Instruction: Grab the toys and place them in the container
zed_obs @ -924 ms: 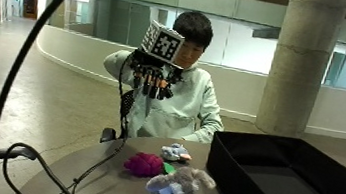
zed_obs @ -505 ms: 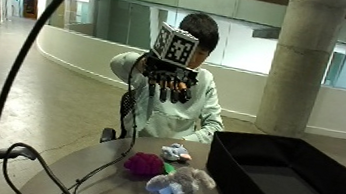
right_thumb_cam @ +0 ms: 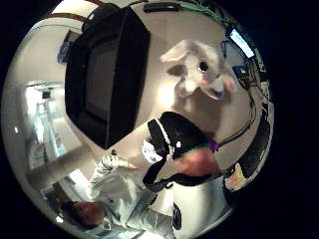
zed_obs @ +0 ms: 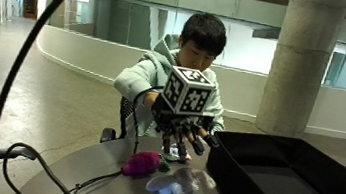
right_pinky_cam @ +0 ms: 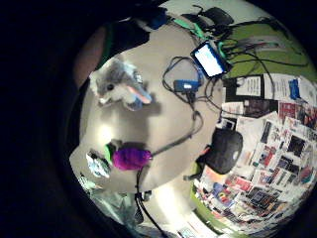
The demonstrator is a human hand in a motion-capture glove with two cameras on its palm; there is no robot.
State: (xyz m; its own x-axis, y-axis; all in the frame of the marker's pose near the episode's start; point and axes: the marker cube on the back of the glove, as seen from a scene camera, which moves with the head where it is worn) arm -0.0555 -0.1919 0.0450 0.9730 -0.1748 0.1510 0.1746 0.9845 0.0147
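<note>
Grey plush rabbit (zed_obs: 177, 191) with pink-lined ears, upright on round grey table (zed_obs: 82, 176), below and nearer the camera than black-gloved right hand (zed_obs: 182, 131). Purple fuzzy toy (zed_obs: 143, 163) just beside the fingertips, long axis toward them. Fingers spread, pointing down, holding nothing. Black fabric container (zed_obs: 283, 182) alongside.
</note>
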